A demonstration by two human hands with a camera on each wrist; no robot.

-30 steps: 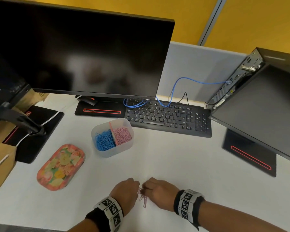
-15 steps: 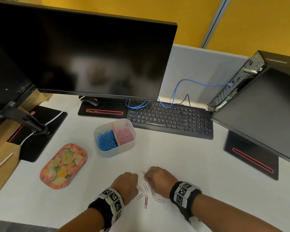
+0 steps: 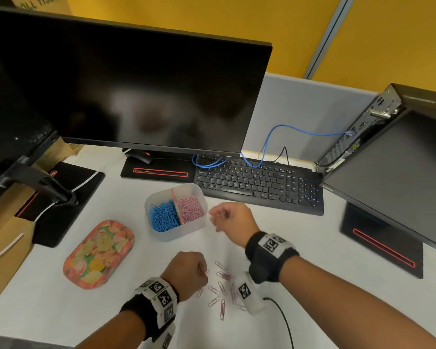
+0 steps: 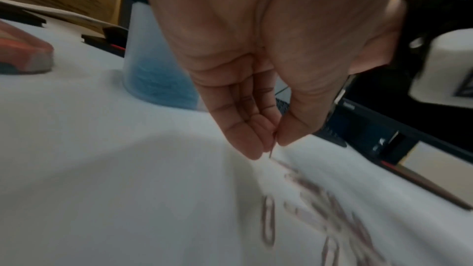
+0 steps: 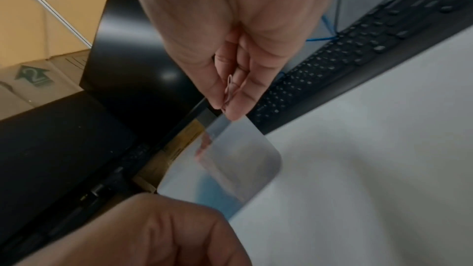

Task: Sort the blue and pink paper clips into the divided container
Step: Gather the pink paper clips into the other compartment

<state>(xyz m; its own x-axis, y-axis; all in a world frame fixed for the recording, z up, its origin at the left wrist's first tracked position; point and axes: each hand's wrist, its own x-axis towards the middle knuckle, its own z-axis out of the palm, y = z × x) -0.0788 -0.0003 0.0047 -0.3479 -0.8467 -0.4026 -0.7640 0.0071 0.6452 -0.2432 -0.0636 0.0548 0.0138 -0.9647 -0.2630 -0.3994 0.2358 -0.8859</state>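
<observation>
The clear divided container [image 3: 199, 219] stands mid-table, with blue clips [image 3: 163, 216] in its left half and pink clips [image 3: 190, 209] in its right half. My right hand [image 3: 218, 217] hovers just right of the container, blurred, pinching a pink clip [image 5: 228, 90] between thumb and fingers. My left hand [image 3: 203, 272] rests low on the table at the edge of several loose pink clips [image 3: 220, 288]. There it pinches one thin clip [image 4: 273, 145] at its fingertips.
A floral tin [image 3: 98, 254] lies left of the container. A black keyboard [image 3: 259, 183] and a monitor [image 3: 136, 91] stand behind it, with a second monitor base [image 3: 380, 241] at the right. A black cable [image 3: 285, 321] trails near my right wrist.
My right hand has lifted off the pile and moved up and away to beside the container, carrying a pink clip. The left hand stays at the pile, now uncovered.
</observation>
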